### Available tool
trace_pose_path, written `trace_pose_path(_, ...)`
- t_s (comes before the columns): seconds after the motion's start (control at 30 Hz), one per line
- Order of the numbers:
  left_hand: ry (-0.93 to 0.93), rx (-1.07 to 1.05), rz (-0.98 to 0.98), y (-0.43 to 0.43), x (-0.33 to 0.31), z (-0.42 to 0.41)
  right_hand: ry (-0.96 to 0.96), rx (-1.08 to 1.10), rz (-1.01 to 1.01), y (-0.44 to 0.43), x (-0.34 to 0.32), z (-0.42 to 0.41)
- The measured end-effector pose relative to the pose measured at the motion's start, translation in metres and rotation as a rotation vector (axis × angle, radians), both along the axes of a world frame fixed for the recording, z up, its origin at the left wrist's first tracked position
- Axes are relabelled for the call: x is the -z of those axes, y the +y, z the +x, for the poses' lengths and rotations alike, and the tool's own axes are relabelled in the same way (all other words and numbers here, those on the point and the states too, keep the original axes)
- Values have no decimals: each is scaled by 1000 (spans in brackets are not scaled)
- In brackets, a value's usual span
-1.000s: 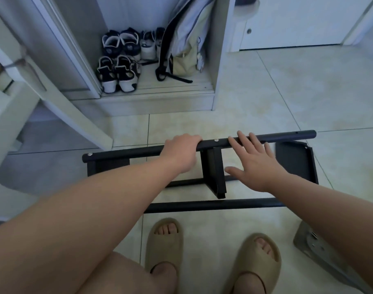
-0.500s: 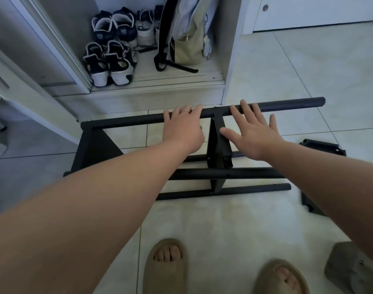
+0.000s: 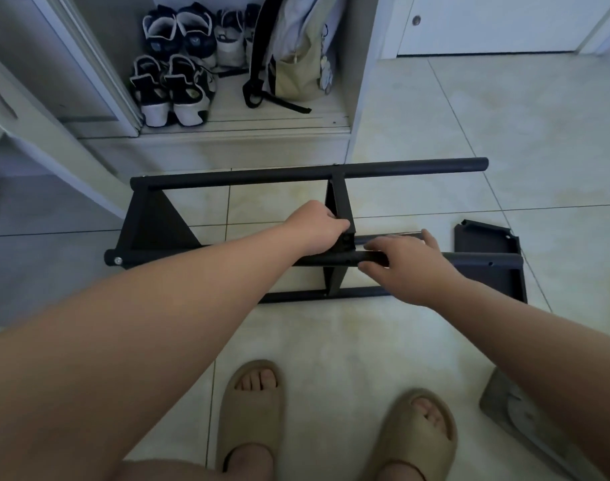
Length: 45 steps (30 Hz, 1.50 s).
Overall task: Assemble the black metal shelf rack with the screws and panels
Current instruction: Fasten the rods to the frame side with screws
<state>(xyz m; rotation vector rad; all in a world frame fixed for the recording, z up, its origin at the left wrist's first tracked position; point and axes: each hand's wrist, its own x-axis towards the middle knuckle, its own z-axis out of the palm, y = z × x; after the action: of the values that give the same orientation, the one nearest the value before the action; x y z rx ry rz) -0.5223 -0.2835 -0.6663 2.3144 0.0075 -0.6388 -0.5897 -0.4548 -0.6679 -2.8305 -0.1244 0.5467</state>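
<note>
The front tube (image 3: 334, 259), clamped by the right hand (image 3: 407, 265) beside the middle panel (image 3: 338, 203) (gripped by the left hand (image 3: 317, 227)), is seemingly being fitted; 1 screw is needed next.

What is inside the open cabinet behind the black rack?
Inside the cabinet, dark and white sneakers stand on the left of its floor and a backpack leans on the right. Anything behind the backpack is covered, and the upper part lies outside the frame.

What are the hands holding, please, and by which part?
Both hold the black rack frame: the left hand grips its centre bracket at the joint with the middle tube; the right hand grips that tube just right of it.
</note>
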Motion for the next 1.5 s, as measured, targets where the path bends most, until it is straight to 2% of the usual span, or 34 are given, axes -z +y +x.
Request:
trace_pose_path(0.23, 107, 37, -29, -4, -7, 1, -79, -111, -144, -6, 3, 0)
trace_pose_path(0.43, 143, 121, 55, -3, -12, 7, -144, -173, -216, -7, -2, -3)
trace_pose_path(0.6, 146, 191, 161, 6, -16, 6, -167, -157, -239, -4, -8, -1)
trace_pose_path(0.9, 132, 218, 186, 10, -14, 6, -155, -123, -225, -4, -4, 3)
trace_pose_path(1.13, 25, 142, 206, 10, -20, -12, -138, -113, -187, -18, -13, -15)
trace_pose_path(1.27, -136, 119, 384, 6, -35, -43, -164, -86, -199, -49, -30, -51)
trace_pose_path(1.4, -334, 301, 399, -15, -53, -71, -132, -38, -270, -88, -43, -101)
trace_pose_path(1.5, -353, 534, 395, -44, -60, -89, -79, 37, -311, -124, -49, -140)
